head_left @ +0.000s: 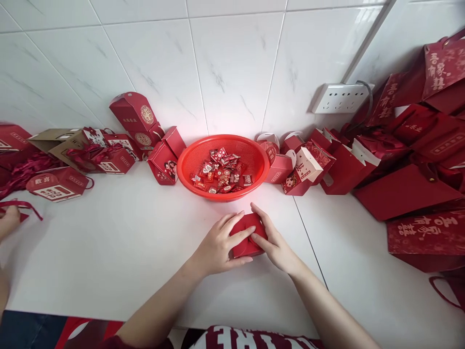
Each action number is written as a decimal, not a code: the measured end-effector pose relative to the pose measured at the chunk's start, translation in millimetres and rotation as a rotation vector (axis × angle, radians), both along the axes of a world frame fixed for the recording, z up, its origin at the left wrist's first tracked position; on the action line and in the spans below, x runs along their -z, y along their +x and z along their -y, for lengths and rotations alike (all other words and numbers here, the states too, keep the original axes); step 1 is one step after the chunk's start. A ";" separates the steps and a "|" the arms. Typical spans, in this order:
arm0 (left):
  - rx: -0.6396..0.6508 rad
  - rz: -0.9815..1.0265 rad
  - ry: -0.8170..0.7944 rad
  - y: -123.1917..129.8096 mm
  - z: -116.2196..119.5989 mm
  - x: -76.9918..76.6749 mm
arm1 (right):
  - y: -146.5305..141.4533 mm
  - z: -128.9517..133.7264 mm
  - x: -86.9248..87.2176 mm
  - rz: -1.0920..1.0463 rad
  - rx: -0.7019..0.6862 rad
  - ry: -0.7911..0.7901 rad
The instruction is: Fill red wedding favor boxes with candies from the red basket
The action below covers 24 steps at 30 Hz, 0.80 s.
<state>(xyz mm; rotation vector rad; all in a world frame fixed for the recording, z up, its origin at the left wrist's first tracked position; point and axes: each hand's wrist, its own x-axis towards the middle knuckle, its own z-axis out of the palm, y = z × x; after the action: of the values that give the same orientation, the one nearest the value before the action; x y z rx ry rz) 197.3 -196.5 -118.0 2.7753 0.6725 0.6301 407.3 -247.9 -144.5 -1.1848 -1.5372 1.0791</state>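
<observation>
A small red candy box [244, 249] sits on the white table in front of me, its top flaps folded together toward the middle. My left hand [219, 245] wraps around its left side, with a finger pressing on the top flaps. My right hand [275, 245] grips the opposite side, its thumb on the flaps near the centre. Fingers cover parts of the box, and its contents are hidden. Just beyond it stands a red plastic basket [185, 175] with many small wrapped candies [224, 170].
Red gift boxes [115, 160] and a tall red box [136, 114] line the wall at left. More boxes [279, 167] and large red gift bags [410, 189] crowd the right, below a power strip [340, 98]. Another person's hand [10, 220] holds a ribbon at far left.
</observation>
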 end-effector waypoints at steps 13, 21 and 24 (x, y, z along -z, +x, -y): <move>-1.212 -0.011 0.222 -183.8 -45.0 -1.2 | -6.3 6.7 -10.3 0.089 0.017 -0.031; -1.264 -0.181 -0.049 -229.8 -197.5 -29.0 | -7.6 1.2 -4.8 0.141 0.025 -0.111; -1.192 -0.229 -0.058 -223.1 -233.6 -40.8 | -5.5 -3.1 -2.9 0.148 0.039 -0.123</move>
<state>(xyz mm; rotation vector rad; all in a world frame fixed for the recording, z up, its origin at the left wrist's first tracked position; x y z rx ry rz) -25.9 37.1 -77.1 2.1346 2.3488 0.4132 401.8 -244.8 -141.5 -1.4009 -1.5708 1.0936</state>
